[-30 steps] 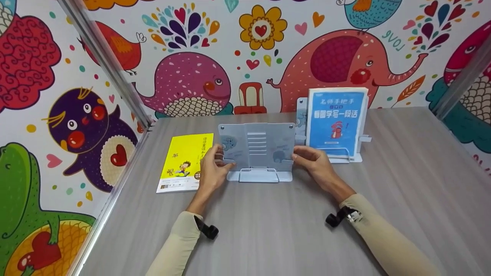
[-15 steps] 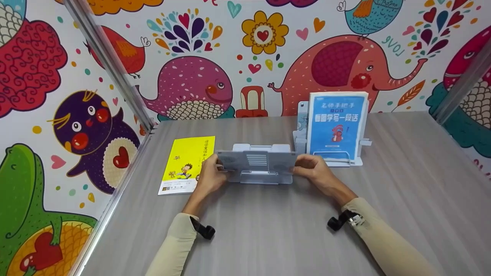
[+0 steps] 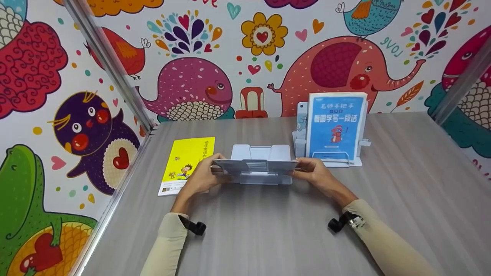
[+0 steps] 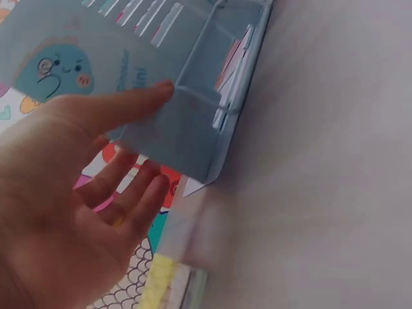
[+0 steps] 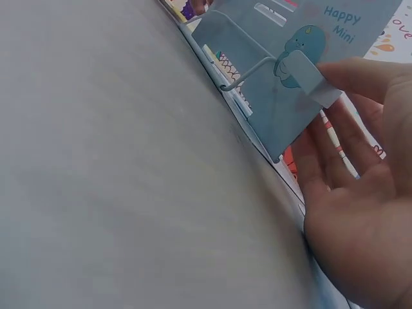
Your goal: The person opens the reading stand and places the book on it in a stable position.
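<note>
A light blue-grey, flat-panelled bookstand point(image 3: 255, 166) with a wire front bar is standing on the wood-grained grey desk point(image 3: 268, 234) between the hands, its panel tilting. The left hand point(image 3: 201, 176) is pinching the left edge, thumb on the front and fingers loosely bent behind; the right hand point(image 3: 317, 175) is gripping the opposite edge likewise.

A yellow-and-white paperback book point(image 3: 188, 157) is lying flat just beside the left hand, which is partly covering it in the head view. Just beyond the right hand, a thick blue-covered book point(image 3: 337, 124) is leaning upright on a second pale bookstand point(image 3: 302, 115), closing off the space there. A colourful animal-print wall point(image 3: 191, 80) is rising beyond both hands.

The head view is showing the panel foreshortened, its print unreadable. The left wrist view is revealing a round blue cartoon character point(image 4: 62, 66) above the left thumb. The right wrist view is showing "Happy Mini" lettering point(image 5: 342, 24) and a white clip tab point(image 5: 312, 78) at the right thumb.
</note>
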{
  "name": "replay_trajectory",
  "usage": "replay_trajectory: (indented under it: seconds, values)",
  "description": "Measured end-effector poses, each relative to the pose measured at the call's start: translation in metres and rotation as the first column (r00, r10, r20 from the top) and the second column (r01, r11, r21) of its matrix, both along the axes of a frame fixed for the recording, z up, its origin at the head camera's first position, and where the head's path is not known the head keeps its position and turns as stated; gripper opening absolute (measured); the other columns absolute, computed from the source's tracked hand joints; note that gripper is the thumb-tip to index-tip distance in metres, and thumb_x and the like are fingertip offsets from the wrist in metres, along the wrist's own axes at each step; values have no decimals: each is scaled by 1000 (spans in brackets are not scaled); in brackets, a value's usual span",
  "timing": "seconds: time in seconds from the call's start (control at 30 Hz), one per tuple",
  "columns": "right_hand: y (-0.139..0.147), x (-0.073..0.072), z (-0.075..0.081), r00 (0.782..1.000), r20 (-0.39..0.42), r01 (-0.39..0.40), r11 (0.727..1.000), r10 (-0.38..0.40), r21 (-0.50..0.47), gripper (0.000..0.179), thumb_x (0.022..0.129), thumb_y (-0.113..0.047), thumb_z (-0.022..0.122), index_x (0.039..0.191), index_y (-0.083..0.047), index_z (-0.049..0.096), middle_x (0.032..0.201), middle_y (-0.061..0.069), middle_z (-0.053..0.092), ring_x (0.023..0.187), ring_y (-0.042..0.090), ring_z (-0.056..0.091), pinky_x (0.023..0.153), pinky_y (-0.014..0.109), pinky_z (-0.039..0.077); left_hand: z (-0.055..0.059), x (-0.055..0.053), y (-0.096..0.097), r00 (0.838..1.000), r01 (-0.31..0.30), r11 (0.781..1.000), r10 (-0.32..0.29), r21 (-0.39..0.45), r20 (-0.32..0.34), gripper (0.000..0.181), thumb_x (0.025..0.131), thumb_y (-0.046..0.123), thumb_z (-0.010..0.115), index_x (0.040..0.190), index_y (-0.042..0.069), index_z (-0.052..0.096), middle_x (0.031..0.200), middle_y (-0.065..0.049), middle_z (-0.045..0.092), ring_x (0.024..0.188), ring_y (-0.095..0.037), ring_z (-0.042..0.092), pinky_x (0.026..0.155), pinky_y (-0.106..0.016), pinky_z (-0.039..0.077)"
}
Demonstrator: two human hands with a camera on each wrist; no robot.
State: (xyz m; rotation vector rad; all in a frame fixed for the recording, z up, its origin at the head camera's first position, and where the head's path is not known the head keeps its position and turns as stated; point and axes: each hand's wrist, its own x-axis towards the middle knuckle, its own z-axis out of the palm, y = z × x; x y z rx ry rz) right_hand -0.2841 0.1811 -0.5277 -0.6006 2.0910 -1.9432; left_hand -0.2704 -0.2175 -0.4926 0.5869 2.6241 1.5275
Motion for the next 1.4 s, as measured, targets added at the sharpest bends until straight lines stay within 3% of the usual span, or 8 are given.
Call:
replay_trajectory:
  seconds: [0.13,0.27,0.53,0.7,0.83,1.0,1.13,1.4]
  values:
    - [6,1,0,999,0,-40,999,40,-7,39,97,-10,79,134,-2,71,130,1,77,123,21,71,109,28,55,1,0,-9,998,-27,999,26,24,60,36,88,11,90,117,17,70,119,-3,78,114,-28,74,109,-50,58]
    - [10,-1,-1,996,5,-94,995,94,-25,42,97,-6,75,138,-1,66,133,4,75,125,22,70,110,29,55,2,0,-13,987,-114,993,108,40,121,27,93,17,88,116,19,75,118,-4,78,112,-26,75,101,-41,63]
    - [8,2,-3,994,87,-71,998,70,0,40,98,-13,79,135,-5,64,137,7,71,130,24,70,106,31,59,0,0,-1,962,-273,959,269,73,53,22,92,11,87,112,17,79,105,-8,80,93,-25,83,81,-38,68]
    - [-1,8,-2,999,31,-25,997,23,67,35,96,-18,84,127,-6,72,130,8,74,126,27,73,101,31,61,-7,-2,10,909,-411,898,416,159,-4,18,90,3,86,106,9,81,103,-13,83,88,-28,83,76,-33,67]
    - [-11,12,1,999,-44,-2,994,7,114,30,95,-23,86,122,-12,79,126,8,79,117,25,77,97,30,63,-8,-3,16,859,-504,840,512,202,16,17,93,6,84,110,7,81,107,-16,83,93,-31,84,80,-35,67]
    - [-23,18,2,992,-124,25,989,-6,148,26,94,-26,87,118,-17,84,116,6,83,103,22,81,93,28,64,-5,-2,19,827,-555,811,561,183,19,18,97,6,81,116,5,81,115,-16,82,104,-32,82,90,-41,66]
    - [-33,25,3,982,-182,75,984,-46,159,23,94,-26,87,115,-17,86,110,3,84,94,18,79,88,25,64,-4,-2,22,844,-531,834,536,149,8,32,97,7,81,128,3,77,127,-16,79,117,-33,79,100,-44,63]
    - [-48,33,2,957,-277,124,982,-81,141,19,99,-20,81,118,-18,86,111,-1,84,92,11,74,84,22,62,-7,-2,33,941,-339,928,335,155,50,83,98,20,81,166,-2,37,171,-19,43,154,-37,50,121,-47,46]
